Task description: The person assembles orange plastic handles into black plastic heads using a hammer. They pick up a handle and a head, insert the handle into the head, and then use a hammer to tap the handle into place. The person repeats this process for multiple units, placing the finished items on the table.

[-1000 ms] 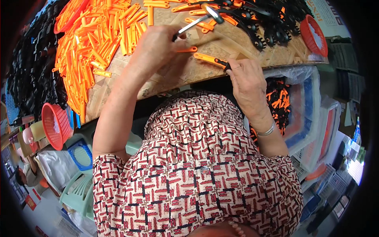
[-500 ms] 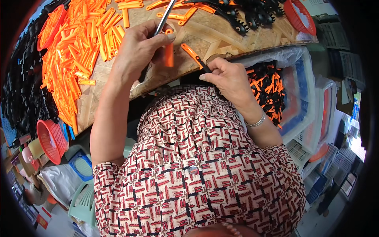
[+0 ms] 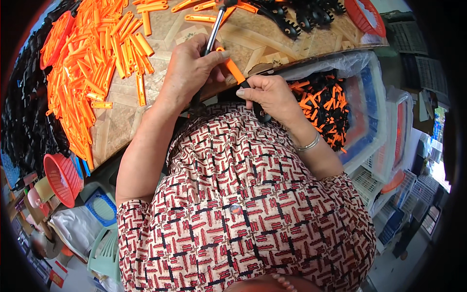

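Observation:
My left hand (image 3: 189,70) is closed around a tool with a shiny metal shaft (image 3: 214,31) and a black end pointing away over the table. Its thumb and fingers also touch the looped tip of an orange handle piece (image 3: 235,72). That piece slants down to my right hand (image 3: 275,97), where it meets a black utensil (image 3: 244,86) pinched between thumb and fingers. A dark rounded part of the utensil (image 3: 263,116) shows below the right hand; the rest is covered. Both hands are at the table's near edge, close together.
Loose orange handle pieces (image 3: 80,92) form a large pile on the patterned table (image 3: 170,39). Black toothed utensils (image 3: 311,17) lie at the far right, near a red basket (image 3: 365,17). A plastic-lined crate (image 3: 372,112) of black-and-orange pieces stands to the right. Black parts (image 3: 24,97) are heaped far left.
My left hand has moved right and slightly down, bringing its orange piece against the black utensil in my right hand. The right hand has shifted slightly left, and the utensil's dark end now shows below.

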`<state>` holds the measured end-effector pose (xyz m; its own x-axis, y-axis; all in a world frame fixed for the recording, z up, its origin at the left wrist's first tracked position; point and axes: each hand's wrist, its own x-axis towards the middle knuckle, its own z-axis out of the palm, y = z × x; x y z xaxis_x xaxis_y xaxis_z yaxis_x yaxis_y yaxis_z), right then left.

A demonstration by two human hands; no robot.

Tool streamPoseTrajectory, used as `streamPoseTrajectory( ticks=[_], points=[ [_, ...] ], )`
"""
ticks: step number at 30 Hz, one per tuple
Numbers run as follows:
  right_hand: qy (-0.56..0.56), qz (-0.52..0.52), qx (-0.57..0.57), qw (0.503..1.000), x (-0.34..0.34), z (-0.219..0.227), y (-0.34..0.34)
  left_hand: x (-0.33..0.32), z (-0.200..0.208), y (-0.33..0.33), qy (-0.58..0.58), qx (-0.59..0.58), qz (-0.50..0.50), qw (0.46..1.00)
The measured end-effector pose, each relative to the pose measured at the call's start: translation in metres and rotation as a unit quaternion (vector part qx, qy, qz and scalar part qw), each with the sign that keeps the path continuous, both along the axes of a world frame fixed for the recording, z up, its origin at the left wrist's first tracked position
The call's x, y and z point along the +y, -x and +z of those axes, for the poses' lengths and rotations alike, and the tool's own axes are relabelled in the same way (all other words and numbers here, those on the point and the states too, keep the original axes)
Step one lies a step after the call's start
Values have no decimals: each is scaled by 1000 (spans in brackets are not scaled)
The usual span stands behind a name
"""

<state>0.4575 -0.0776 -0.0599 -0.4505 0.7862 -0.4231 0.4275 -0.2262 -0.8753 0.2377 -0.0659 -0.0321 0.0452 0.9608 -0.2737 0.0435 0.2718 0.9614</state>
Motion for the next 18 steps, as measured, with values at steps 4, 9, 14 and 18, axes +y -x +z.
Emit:
streamPoseTrajectory(
  ticks=[4,9,14,18],
  points=[
    [19,9,-13,1000,3,5,0,-1,-2,-3,-26,71,-3,997],
    [23,-11,30,999,6,5,1,-3,-4,-7,-52,128,10,990],
    [58,-28,36,997,9,10,5,-5,-26,7,-273,267,26,924],
    [31,-37,33,998,7,10,6,-32,23,14,-117,103,69,985]
  ],
)
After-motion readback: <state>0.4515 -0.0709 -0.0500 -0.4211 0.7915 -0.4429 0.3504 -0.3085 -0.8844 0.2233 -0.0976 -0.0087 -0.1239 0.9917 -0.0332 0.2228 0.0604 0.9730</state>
